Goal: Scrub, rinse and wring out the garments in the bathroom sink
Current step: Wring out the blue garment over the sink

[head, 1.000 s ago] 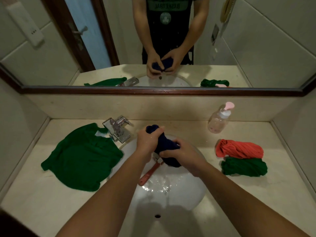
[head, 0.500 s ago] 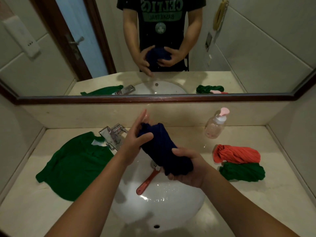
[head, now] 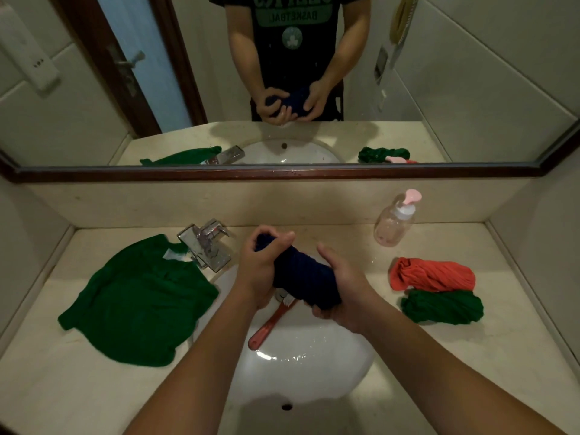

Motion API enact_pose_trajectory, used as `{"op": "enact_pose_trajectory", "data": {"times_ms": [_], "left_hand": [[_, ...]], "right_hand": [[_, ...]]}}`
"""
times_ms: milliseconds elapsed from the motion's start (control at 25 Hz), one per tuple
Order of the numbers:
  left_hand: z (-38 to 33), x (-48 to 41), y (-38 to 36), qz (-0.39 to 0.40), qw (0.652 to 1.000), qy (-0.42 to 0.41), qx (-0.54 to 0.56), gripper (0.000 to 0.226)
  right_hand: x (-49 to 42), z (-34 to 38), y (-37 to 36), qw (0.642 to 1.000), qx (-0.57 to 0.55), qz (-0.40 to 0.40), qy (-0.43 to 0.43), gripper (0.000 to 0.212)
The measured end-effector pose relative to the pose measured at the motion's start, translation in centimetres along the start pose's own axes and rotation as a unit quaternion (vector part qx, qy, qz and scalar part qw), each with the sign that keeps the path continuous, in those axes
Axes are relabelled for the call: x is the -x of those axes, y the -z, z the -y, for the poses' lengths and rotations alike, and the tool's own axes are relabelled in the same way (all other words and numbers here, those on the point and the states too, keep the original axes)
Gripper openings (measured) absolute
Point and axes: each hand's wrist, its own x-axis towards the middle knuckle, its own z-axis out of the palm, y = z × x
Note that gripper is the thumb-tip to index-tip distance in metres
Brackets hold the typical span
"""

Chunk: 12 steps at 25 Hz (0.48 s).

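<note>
Nearest me is the white oval ceramic sink basin [head: 301, 372], wet at the bottom, and I place everything else from it. Inside it lies a red-handled scrubbing brush [head: 270, 324], with its bristle end toward the far rim.

Above the basin's far half, both hands hold the dark navy twisted cloth garment [head: 301, 271] clear of the water. The left hand [head: 263, 265] is fisted round its far end. The right hand [head: 342, 296] wraps under its near end, fingers curled tight. I read this as the wringing step for this piece.

On the counter right of the basin, a green wrung roll of cloth [head: 442, 306] touches a coral-red wrung roll [head: 433, 274] just beyond it. Both look finished. Left of the basin a green knit shirt [head: 138, 299] lies spread flat, probably not washed yet.

At the basin's far-left rim stands the chrome tap [head: 207, 243]. Past its far right is a clear pump bottle with a pink head [head: 395, 221].

Next I would twist the two ends against each other over the basin until dripping stops. Then I would set the roll beside the two on the right.
</note>
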Motion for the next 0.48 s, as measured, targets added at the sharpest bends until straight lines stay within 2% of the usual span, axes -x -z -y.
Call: {"op": "enact_pose_trajectory", "data": {"times_ms": [120,240,280,320,400,440,480], "left_hand": [[0.6,0.0,-0.8,-0.078,0.996,-0.002,-0.040,0.026],[1.1,-0.4,-1.6,-0.155,0.983,-0.021,-0.091,0.030],[1.2,-0.3,-2.0,-0.180,0.978,-0.031,-0.104,0.029],[1.4,-0.3,-2.2,-0.202,0.971,-0.041,-0.117,0.027],[1.8,-0.3,-2.5,-0.235,0.959,-0.054,-0.148,0.024],[2.0,-0.4,-2.6,-0.251,0.953,-0.053,-0.162,0.023],[2.2,-0.5,-2.8,-0.270,0.947,-0.045,-0.170,0.022]], "right_hand": [[-0.6,0.6,-0.9,0.973,0.177,-0.110,0.104,0.048],[-1.0,0.7,-1.1,0.924,0.287,-0.152,0.202,0.049],[-1.3,0.6,-1.1,0.890,0.351,-0.165,0.240,0.048],[-1.7,0.4,-1.0,0.833,0.441,-0.176,0.285,0.042],[-2.9,-0.2,-0.5,0.696,0.560,-0.195,0.406,0.020],[-3.3,-0.4,-0.1,0.655,0.593,-0.184,0.431,0.010],[-3.9,-0.5,0.4,0.649,0.589,-0.170,0.451,0.017]]}}
